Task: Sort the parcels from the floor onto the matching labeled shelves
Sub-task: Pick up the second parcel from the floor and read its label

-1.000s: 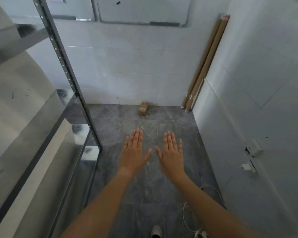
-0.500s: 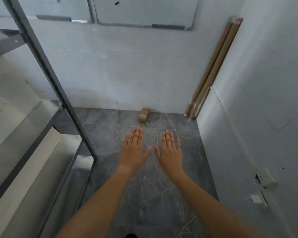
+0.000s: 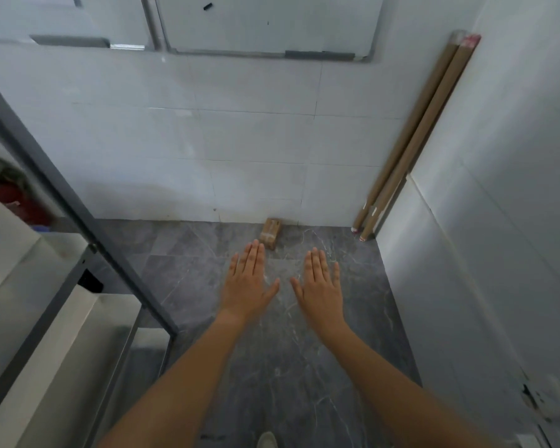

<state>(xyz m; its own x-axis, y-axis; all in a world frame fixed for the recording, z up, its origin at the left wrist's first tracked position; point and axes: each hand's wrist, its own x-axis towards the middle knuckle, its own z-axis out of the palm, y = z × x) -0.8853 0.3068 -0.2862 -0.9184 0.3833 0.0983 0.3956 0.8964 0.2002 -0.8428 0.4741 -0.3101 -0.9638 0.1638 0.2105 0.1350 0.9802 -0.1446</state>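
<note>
- Single head view, worn high, angled forward and down.
- Left hand (image 3: 246, 282) and right hand (image 3: 322, 286) centre frame, near.
- Beyond the fingertips: floor (image 3: 207, 273), then wall (image 3: 240, 140).

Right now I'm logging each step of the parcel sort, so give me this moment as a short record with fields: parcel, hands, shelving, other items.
parcel: one small brown taped parcel on the grey floor, against the far wall
left hand: left hand flat, fingers straight, holding nothing
right hand: right hand flat, fingers straight, holding nothing
contact: neither hand touches the parcel
shelving: metal shelf rack on the left; no labels readable
other items: cardboard tubes leaning in the right corner
</note>
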